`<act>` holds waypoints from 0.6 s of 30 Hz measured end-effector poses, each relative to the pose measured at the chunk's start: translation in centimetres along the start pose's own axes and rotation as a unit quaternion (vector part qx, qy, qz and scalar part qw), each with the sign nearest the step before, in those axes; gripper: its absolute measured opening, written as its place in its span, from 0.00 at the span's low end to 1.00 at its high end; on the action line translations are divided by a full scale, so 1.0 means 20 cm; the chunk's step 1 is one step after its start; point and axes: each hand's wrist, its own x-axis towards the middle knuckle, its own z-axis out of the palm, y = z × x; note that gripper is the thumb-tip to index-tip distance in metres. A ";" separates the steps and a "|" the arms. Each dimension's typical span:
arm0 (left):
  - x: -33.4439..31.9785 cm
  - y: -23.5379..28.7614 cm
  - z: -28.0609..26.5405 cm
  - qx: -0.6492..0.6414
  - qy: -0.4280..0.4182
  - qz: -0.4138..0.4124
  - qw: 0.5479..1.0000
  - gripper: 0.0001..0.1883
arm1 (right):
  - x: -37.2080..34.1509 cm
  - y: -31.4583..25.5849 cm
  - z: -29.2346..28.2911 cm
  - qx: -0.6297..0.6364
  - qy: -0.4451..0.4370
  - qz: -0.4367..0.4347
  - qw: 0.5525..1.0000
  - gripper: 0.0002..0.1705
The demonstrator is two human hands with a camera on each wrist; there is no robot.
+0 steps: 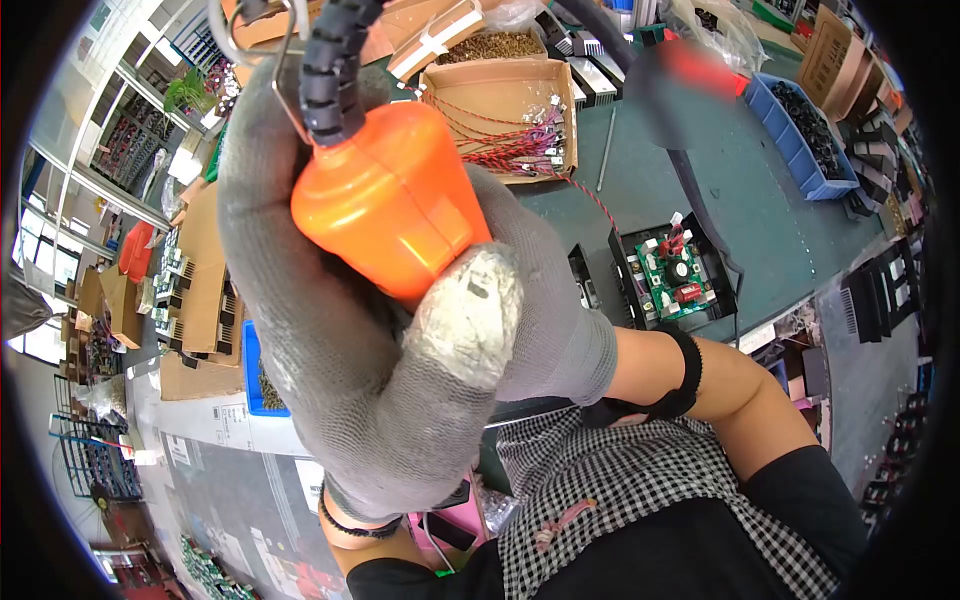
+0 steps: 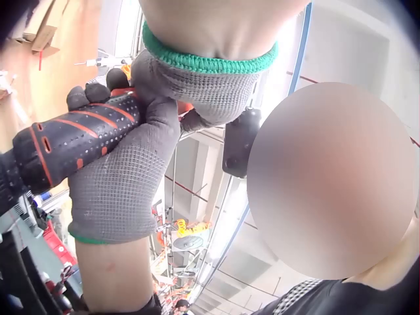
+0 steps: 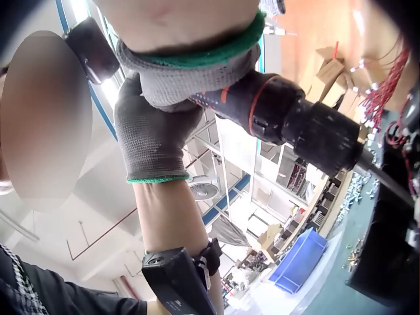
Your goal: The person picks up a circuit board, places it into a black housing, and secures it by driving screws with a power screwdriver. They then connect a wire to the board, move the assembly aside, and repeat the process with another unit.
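Both gloved hands grip an electric screwdriver (image 1: 395, 200) close in front of the head camera, its orange end toward the lens. My left hand (image 1: 350, 400) wraps around the left side, a pale taped thumb lying at the orange part. From the right side my right hand (image 1: 550, 310) closes round the tool, partly hidden behind the left. The black, red-striped body (image 2: 82, 138) of the screwdriver sticks out past the fingers in the left wrist view. In the right wrist view its metal bit (image 3: 387, 180) points down toward a black housing (image 3: 387, 256). A green circuit board (image 1: 680, 280) sits in a black case.
A ribbed cable (image 1: 335, 70) and metal hanger run up from the screwdriver. Behind lies a cardboard box (image 1: 500, 85) of red wires. A blue bin (image 1: 825, 185) with black parts stands at the right; another blue bin (image 1: 255, 365) is at the left.
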 end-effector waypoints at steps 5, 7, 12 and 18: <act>-0.02 -0.23 -0.22 -0.037 -0.044 -0.059 0.997 0.43 | 0.00 -0.08 -0.05 -0.066 -0.027 -0.004 0.997 0.33; -0.10 -0.30 -0.34 -0.042 -0.038 -0.175 0.983 0.36 | -0.02 -0.09 -0.06 -0.098 -0.070 -0.006 0.993 0.40; -0.26 -0.46 -0.40 0.274 -0.203 -0.004 0.940 0.19 | -0.04 -0.06 -0.07 0.012 -0.005 -0.004 1.000 0.29; -0.32 -0.88 -0.41 0.345 -0.327 -0.125 0.871 0.18 | -0.03 -0.09 -0.10 0.006 -0.026 0.068 0.997 0.31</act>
